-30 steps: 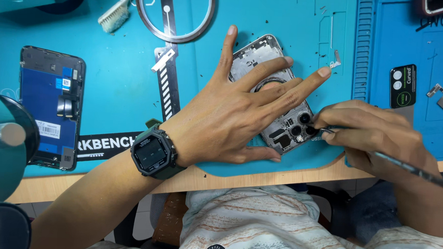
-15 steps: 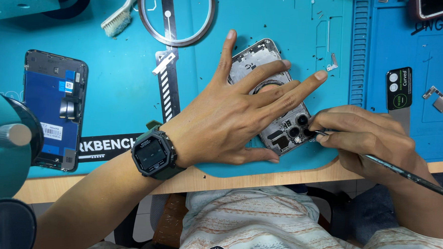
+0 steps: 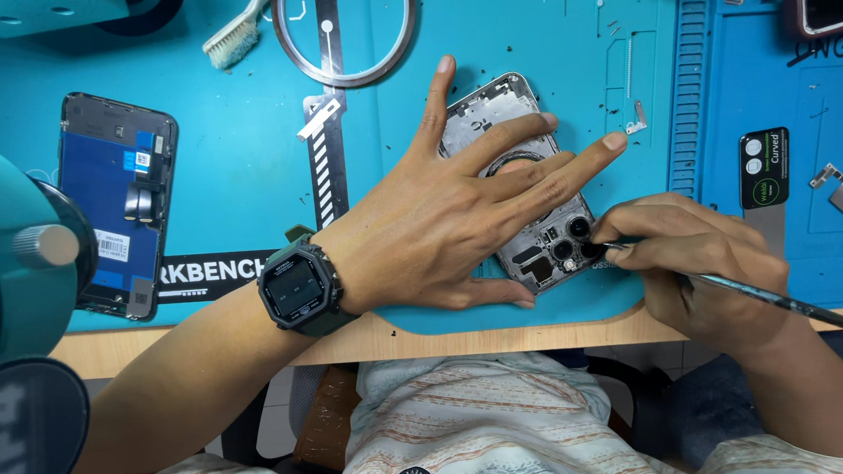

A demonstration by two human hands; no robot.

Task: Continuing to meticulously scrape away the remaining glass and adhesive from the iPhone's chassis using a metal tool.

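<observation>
An opened silver phone housing (image 3: 502, 117) lies on the blue work mat (image 3: 245, 163), its camera end toward me. My left hand (image 3: 451, 215) lies flat on it with fingers spread, pressing it down; a dark watch (image 3: 298, 287) is on that wrist. My right hand (image 3: 700, 263) grips a thin dark tool (image 3: 769, 298) like a pen. The tool's tip touches the housing at the camera cluster (image 3: 573, 239).
A detached phone screen (image 3: 115, 205) lies face down at the left. A brush (image 3: 236, 32) and a metal ring (image 3: 345, 30) sit at the top. A small black card (image 3: 764, 167) and a metal bracket (image 3: 839, 187) lie at right. A teal microscope part (image 3: 8, 276) looms at left.
My right hand and the tool have shifted very slightly against the camera corner; my left hand stays pressed on the housing.
</observation>
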